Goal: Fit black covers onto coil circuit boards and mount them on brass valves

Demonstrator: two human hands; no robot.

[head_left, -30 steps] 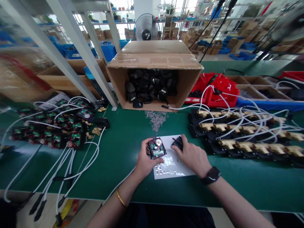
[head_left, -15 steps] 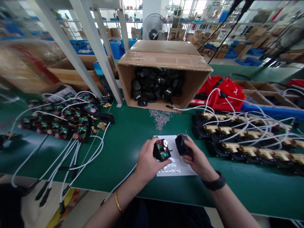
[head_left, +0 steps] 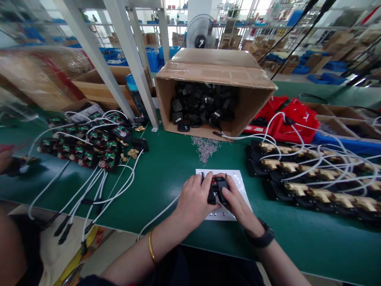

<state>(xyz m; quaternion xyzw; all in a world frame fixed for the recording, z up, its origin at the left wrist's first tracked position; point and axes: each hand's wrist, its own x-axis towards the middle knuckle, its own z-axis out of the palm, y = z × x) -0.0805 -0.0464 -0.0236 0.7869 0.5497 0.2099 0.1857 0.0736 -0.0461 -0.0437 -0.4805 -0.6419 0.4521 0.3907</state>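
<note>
My left hand (head_left: 193,194) is wrapped round a black housing (head_left: 211,195) with electronics inside; little of its inside shows now. Close against it, my right hand (head_left: 236,198) grips a black plastic cover (head_left: 222,190), tilted beside the housing with a narrow gap between them. A white sheet (head_left: 235,178) with small round shiny pieces lies under both hands. A white cable (head_left: 159,218) runs from near my left hand to the table's front edge. Beyond the sheet is a pile of small screws or pins (head_left: 205,147).
A cardboard box (head_left: 258,103) of black covers lies on its side at the back. Open circuit-board units (head_left: 80,149) with white cables sit left; rows of brass-fitted units (head_left: 315,171) stand right, before a red bin (head_left: 300,123). Another person's hand (head_left: 6,157) shows far left.
My hands have come together, bringing the cover up against the open housing and hiding most of its green board. The other person's hand and arm have appeared at the far left.
</note>
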